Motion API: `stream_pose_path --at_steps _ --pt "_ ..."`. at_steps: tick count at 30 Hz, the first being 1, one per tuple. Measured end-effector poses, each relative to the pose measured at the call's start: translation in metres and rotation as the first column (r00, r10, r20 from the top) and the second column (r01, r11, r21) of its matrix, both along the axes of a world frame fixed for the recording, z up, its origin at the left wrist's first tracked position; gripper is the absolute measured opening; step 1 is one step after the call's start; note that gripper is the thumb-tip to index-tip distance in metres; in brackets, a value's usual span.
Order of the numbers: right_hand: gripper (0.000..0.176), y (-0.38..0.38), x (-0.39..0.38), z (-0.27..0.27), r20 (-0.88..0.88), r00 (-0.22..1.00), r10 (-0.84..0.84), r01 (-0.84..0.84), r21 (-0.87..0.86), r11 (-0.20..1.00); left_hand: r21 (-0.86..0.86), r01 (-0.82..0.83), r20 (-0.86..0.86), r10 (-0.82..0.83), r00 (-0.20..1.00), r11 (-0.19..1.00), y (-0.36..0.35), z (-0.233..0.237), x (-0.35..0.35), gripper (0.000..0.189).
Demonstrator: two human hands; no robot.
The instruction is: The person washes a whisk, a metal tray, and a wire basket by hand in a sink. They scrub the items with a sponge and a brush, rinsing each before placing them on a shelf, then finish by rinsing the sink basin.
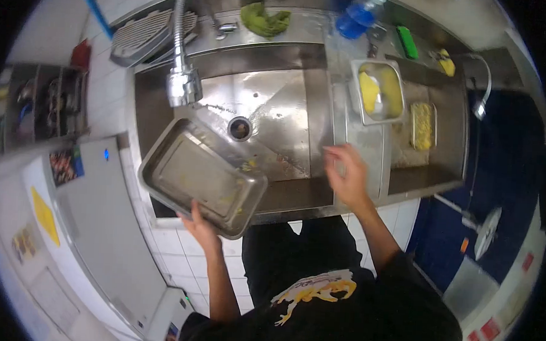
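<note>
My left hand (201, 229) grips the near edge of a deep rectangular metal baking tray (190, 173), thumb over its rim. The tray is tilted over the left part of the sink basin (282, 110), with yellow bits of food stuck inside it. My right hand (347, 177) hovers by the divider right of that basin. Its fingers are loosely bent and apart, with nothing visible in them. Above the tray hangs a spray faucet (184, 87), and a thin stream seems to run toward the drain (239, 128).
A metal container (353, 98) with a yellow sponge (369, 92) sits on the divider. In the right basin lies a small tray of yellowish food (422, 125). Along the back ledge are a green cloth (264, 21), a bottle of blue liquid (354, 21) and a ridged rack (145, 37).
</note>
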State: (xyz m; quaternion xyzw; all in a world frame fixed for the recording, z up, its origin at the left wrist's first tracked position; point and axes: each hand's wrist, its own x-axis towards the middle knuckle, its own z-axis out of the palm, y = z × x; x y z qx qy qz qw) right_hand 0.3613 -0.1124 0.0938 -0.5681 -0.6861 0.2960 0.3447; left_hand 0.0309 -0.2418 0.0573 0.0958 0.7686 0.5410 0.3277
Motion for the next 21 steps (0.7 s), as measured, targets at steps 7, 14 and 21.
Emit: stream_pose_path --at_steps 7,14,21 --pt "0.031 0.126 0.043 -0.004 0.450 0.844 -0.293 0.158 0.313 0.937 -0.017 0.151 0.251 -0.142 0.957 0.988 0.021 -0.056 -0.087 0.045" --pt "0.063 0.226 0.163 -0.132 0.870 0.386 0.306 0.174 -0.395 0.902 0.157 0.203 0.663 -0.256 0.703 0.966 0.115 -0.074 -0.041 0.066" --pt "0.031 0.200 0.122 -0.059 0.726 0.644 -0.239 0.326 0.021 0.945 0.208 0.254 0.658 -0.328 0.678 0.944 0.171 -0.115 -0.009 0.062"
